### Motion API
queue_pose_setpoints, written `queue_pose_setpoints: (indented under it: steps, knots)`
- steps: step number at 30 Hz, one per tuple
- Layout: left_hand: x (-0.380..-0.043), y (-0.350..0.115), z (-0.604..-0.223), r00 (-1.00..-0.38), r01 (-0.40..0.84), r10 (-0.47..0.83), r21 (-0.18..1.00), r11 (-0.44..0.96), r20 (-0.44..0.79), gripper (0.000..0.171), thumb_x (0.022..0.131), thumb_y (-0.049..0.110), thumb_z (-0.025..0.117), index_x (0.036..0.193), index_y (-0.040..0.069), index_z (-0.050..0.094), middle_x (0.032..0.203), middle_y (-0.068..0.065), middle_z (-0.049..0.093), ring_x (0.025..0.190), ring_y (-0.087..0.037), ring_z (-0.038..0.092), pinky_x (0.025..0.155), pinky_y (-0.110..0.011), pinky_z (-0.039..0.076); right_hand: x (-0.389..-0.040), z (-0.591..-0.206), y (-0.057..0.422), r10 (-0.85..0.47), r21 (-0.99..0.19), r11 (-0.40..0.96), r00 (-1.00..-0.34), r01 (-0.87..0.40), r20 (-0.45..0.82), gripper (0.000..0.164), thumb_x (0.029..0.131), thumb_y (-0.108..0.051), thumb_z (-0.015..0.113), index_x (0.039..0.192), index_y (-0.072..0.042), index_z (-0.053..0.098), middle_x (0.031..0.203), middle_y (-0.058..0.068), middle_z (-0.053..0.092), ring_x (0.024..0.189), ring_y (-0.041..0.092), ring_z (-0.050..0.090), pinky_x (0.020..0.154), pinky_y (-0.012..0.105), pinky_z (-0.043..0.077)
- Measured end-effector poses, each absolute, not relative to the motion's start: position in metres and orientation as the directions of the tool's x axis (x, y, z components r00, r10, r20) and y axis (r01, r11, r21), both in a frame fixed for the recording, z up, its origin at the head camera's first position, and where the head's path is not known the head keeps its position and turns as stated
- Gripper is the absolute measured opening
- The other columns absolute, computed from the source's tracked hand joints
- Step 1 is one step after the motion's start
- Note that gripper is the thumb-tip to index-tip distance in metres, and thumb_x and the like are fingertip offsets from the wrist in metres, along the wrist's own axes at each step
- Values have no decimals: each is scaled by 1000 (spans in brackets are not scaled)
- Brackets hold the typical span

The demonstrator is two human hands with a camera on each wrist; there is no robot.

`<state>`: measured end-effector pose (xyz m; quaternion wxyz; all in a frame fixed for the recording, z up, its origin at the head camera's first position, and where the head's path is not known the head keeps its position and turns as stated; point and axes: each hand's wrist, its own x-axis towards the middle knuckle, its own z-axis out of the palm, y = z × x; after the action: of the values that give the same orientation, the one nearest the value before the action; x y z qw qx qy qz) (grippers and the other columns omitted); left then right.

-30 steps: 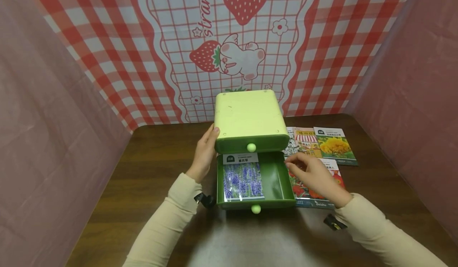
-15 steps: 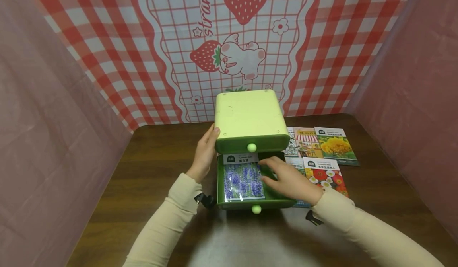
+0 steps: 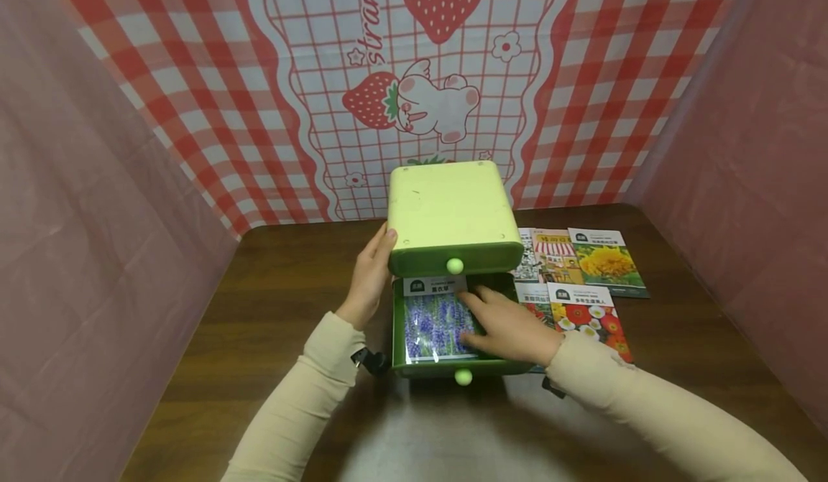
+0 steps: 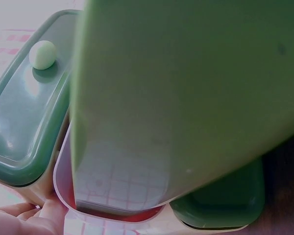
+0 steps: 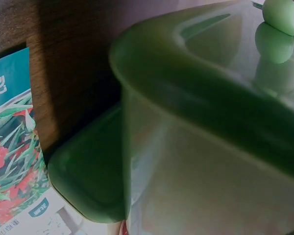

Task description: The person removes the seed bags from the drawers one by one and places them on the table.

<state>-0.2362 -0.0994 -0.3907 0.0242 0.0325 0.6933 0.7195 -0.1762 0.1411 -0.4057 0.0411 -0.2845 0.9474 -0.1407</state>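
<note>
A small cabinet (image 3: 449, 205) with a pale yellow-green top and green drawer fronts stands mid-table. Its pulled-out drawer (image 3: 420, 372) holds a seed packet (image 3: 432, 324) printed with purple flowers, lying flat on the left side. My left hand (image 3: 370, 274) rests against the cabinet's left side, thumb near the top front corner; in the left wrist view its fingers (image 4: 44, 220) touch the wall. Inside the drawer, my right hand (image 3: 507, 327) reaches in from the right, fingers spread at the packet's right edge. Whether they press on it is unclear. The right wrist view hides this hand behind the drawer.
Right of the cabinet lie several seed packets: one with a yellow flower (image 3: 604, 263), one with red and white flowers (image 3: 590, 320) and one with a striped awning (image 3: 556, 259). A checked strawberry cloth (image 3: 589, 94) hangs behind; pink cloth (image 3: 744, 180) closes the sides.
My right hand has moved left from the drawer's right edge, over the drawer and down to the purple-flower packet. The left hand and cabinet have stayed in place.
</note>
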Motion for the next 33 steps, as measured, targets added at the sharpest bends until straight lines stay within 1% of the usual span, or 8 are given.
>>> queue_pose_setpoints:
  steps: [2, 6, 8, 10, 16, 23, 27, 33]
  knots:
    - [-236, -100, -392, -997, 12, 78, 999, -46, 16, 55, 105, 42, 40, 155, 23, 29, 159, -3, 32, 137, -23, 45, 111, -39, 43, -177, -405, 140, -552, -258, 811, -833, -525, -40, 79, 89, -46, 69, 149, -4, 39, 142, 31, 46, 127, 46, 50, 102, 56, 47]
    - [-236, -99, -394, -997, 27, 77, 998, -63, 32, 57, 103, 48, 43, 154, 26, 32, 158, 0, 34, 136, -23, 46, 112, -40, 41, -178, -403, 138, -551, -231, 826, -823, -514, -139, 90, 87, -54, 67, 153, -5, 32, 149, 36, 33, 140, 51, 32, 115, 60, 30]
    - [-236, -99, -395, -996, 36, 74, 997, -65, 40, 57, 102, 50, 44, 153, 28, 33, 157, 1, 36, 136, -22, 47, 112, -40, 41, -178, -402, 137, -554, -242, 826, -814, -510, -174, 92, 86, -56, 67, 154, -6, 29, 152, 36, 28, 142, 51, 26, 118, 61, 24]
    - [-235, -99, -395, -996, 44, 71, 997, -67, 48, 58, 101, 52, 44, 153, 28, 34, 157, 1, 37, 135, -22, 47, 112, -41, 42, -178, -401, 137, -560, -258, 821, -808, -510, -184, 92, 86, -56, 67, 155, -7, 29, 152, 36, 26, 143, 51, 24, 118, 62, 22]
    - [-235, -98, -395, -997, 55, 57, 996, -65, 58, 60, 100, 53, 46, 153, 28, 35, 156, 1, 38, 135, -22, 47, 111, -41, 43, -180, -403, 137, -572, -313, 804, -802, -506, -173, 91, 86, -51, 69, 155, -6, 28, 153, 35, 24, 143, 51, 23, 119, 61, 22]
    - [-234, -98, -396, -997, 54, 58, 996, -75, 58, 60, 100, 52, 46, 153, 27, 34, 157, 2, 37, 136, -21, 46, 112, -40, 42, -181, -405, 139, -605, -375, 765, -783, -523, -142, 91, 84, -37, 76, 154, -2, 28, 152, 37, 25, 142, 53, 24, 116, 63, 26]
    - [-234, -98, -396, -997, 52, 58, 995, -82, 57, 59, 100, 52, 46, 153, 27, 34, 157, 2, 37, 135, -21, 47, 111, -40, 43, -180, -403, 138, -610, -396, 756, -781, -521, -137, 92, 83, -35, 78, 153, -2, 29, 153, 37, 24, 142, 53, 23, 115, 63, 27]
    - [-234, -98, -396, -996, 58, 57, 995, -79, 62, 59, 101, 51, 46, 153, 27, 34, 158, 3, 35, 138, -19, 44, 112, -40, 41, -181, -403, 136, -610, -457, 739, -779, -496, -141, 92, 83, -32, 78, 154, -3, 27, 155, 35, 22, 144, 51, 21, 114, 65, 26]
